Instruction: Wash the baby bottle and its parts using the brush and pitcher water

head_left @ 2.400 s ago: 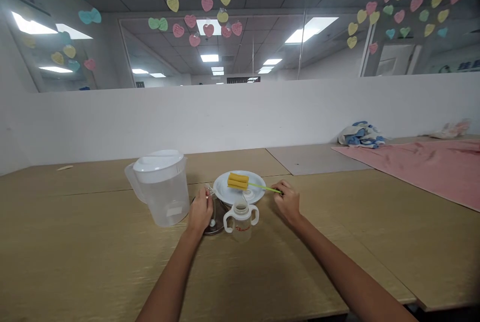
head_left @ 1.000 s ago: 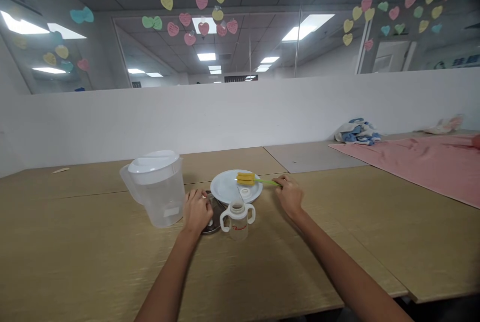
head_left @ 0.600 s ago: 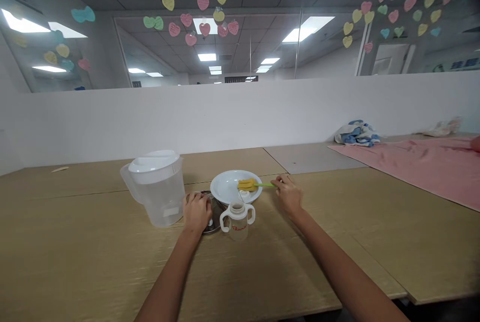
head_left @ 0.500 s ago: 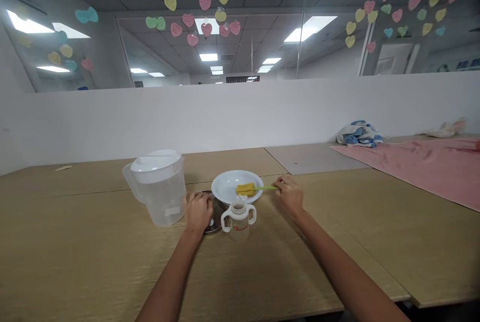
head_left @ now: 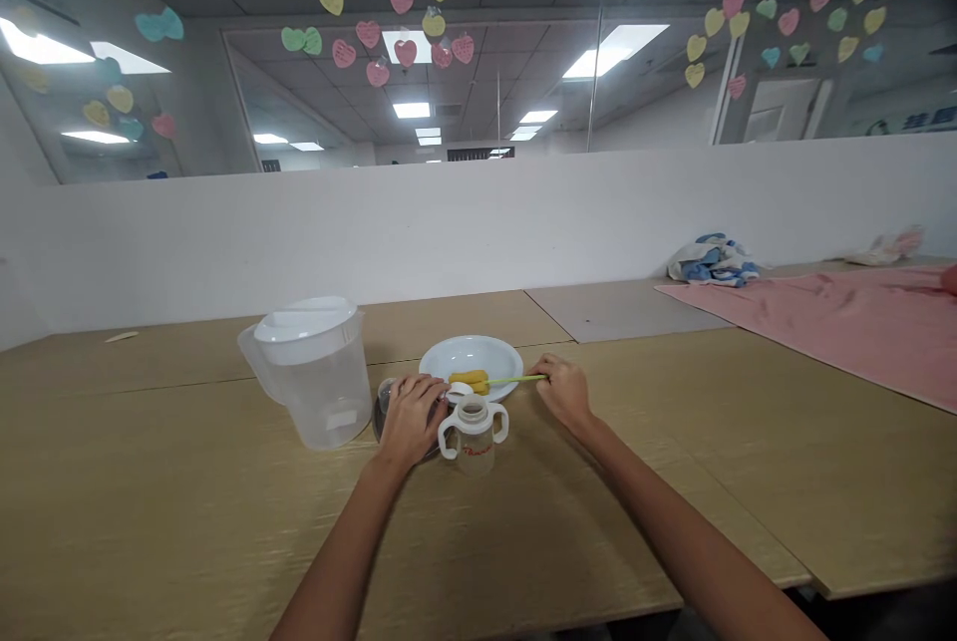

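My right hand [head_left: 562, 390] is closed around the thin green handle [head_left: 529, 379] of a sponge brush. Its yellow sponge head [head_left: 469, 380] lies at the front part of a white bowl [head_left: 434, 359]. Over a round metal tray [head_left: 380, 419], my left hand [head_left: 413, 417] has its fingertips and thumb at a small white ring [head_left: 461, 390], which it seems to pinch beside the sponge. A clear round part [head_left: 385, 392] shows on the tray behind that hand. Just in front of the bowl stands an uncapped baby bottle [head_left: 476, 449] with two white handles and red lettering.
A translucent lidded pitcher [head_left: 329, 392] stands left of the tray. Farther right are a pink cloth [head_left: 844, 317] and a crumpled blue-and-white cloth [head_left: 714, 260]. A white wall [head_left: 478, 232] with glass above closes off the back of the wooden table [head_left: 186, 501].
My left hand has moved right from the tray to the white ring. My right hand has shifted slightly left, and the yellow sponge has moved left in the bowl.
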Demonstrator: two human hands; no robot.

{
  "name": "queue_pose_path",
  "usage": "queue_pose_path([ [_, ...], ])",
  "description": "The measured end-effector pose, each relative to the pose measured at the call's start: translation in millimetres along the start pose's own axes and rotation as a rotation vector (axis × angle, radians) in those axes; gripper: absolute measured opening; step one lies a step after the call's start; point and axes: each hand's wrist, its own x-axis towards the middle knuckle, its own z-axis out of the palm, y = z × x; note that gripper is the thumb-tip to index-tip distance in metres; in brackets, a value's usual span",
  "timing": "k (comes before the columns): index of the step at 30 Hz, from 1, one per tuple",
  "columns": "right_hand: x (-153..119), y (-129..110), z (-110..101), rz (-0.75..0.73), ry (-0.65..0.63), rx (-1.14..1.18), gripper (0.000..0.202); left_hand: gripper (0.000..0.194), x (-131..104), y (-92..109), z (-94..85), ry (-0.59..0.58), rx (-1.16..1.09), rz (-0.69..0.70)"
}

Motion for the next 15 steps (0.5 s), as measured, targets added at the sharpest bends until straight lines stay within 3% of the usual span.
queue_pose_path([
  [7, 0.8, 0.1, -0.2, 0.074, -0.003, 0.030, 0.037, 0.035, 0.1, 1.7, 0.3, -0.013, -0.040, 0.019],
  [15, 1.8, 2.0, 1.0, 0.112, 0.025, 0.027, 0.036, 0.029, 1.9, 5.8, -1.5, 0.012, -0.046, 0.042],
])
